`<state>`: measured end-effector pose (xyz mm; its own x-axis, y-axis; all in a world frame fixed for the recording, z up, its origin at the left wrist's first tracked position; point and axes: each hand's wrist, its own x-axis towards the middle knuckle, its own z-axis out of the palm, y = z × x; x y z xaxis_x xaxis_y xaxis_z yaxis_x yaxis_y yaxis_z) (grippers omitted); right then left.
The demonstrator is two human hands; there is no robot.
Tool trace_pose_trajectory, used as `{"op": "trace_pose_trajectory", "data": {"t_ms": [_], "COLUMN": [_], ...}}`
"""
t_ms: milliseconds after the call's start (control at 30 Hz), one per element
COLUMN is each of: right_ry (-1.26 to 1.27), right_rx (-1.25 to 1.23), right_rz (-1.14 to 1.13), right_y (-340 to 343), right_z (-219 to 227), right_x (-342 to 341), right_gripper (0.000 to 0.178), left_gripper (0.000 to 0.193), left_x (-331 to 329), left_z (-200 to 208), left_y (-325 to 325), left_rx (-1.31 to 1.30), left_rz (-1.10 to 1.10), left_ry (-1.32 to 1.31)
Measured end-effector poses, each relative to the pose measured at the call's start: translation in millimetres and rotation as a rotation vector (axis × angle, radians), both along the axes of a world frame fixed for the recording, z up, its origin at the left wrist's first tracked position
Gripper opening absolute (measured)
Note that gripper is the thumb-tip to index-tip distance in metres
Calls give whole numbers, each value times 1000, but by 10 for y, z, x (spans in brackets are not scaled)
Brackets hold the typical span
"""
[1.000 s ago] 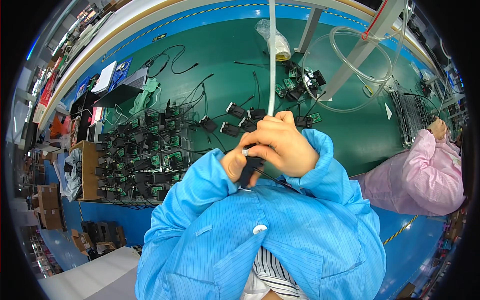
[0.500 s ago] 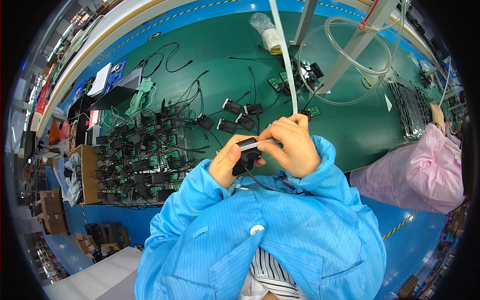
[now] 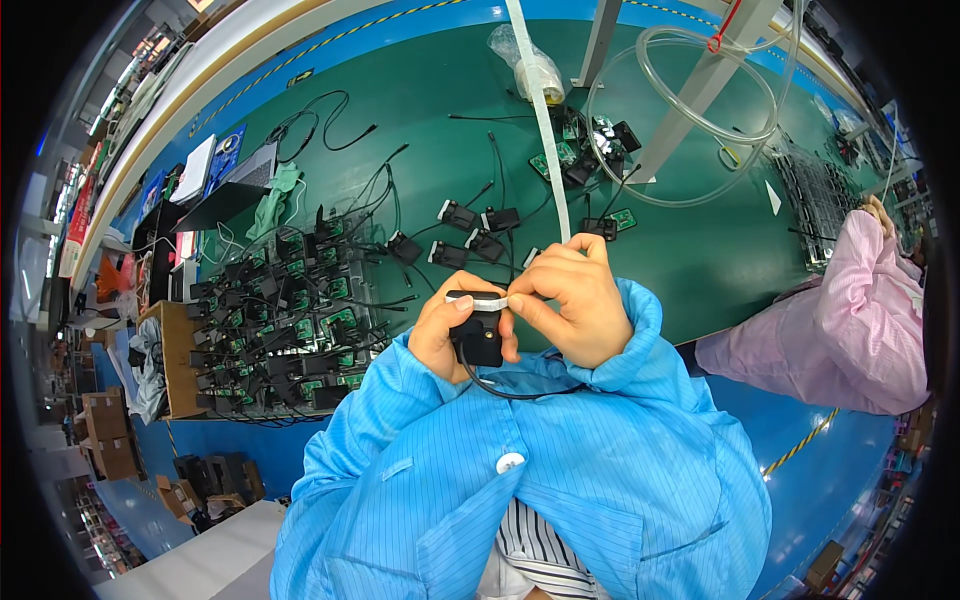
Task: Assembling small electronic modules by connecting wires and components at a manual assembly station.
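My left hand (image 3: 435, 330) is closed round a small black boxy module (image 3: 480, 342) with a black cable curving out below it. A narrow white strip (image 3: 488, 303) lies along the module's upper edge. Its right end is pinched between the thumb and fingers of my right hand (image 3: 577, 302). A long white strip (image 3: 548, 130) runs from the top of the view down to the back of my right hand; whether the two pieces join is hidden. Just beyond my hands, several similar black modules (image 3: 458, 214) with white edges and cables lie on the green table (image 3: 440, 85).
Rows of black modules with green circuit boards (image 3: 300, 330) fill the left side. More boards (image 3: 623, 219) lie beyond my right hand, near coiled clear tubing (image 3: 660, 200) and a metal post (image 3: 690, 105). A co-worker's pink sleeve (image 3: 850, 290) reaches in at right beside a tray (image 3: 815, 200).
The module has turned in my left hand, so its flat face and cable show more. My right fingers have shifted to the strip's right end. The view has moved slightly.
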<state>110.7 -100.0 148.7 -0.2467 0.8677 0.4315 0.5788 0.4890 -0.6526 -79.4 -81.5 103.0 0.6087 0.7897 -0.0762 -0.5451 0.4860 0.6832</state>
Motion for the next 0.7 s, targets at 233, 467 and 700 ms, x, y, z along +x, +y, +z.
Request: {"op": "trace_pose_trajectory", "data": {"t_ms": [233,467,700], "right_ry": [58,367,470], "right_rx": [4,-141,247], "right_rz": [19,-220,-162], "right_y": [18,34,59], "right_z": [-15,-86,28], "right_x": [-27,22,-145], "right_gripper": [6,4,106], "left_gripper": [32,34,48], "left_x": [-10,-108,134], "left_z": [9,146,290], "left_y": [2,-52,-93], "left_rx": [-64,179,649], "left_rz": [-24,-76,506], "left_ry": [-80,-375,-108]}}
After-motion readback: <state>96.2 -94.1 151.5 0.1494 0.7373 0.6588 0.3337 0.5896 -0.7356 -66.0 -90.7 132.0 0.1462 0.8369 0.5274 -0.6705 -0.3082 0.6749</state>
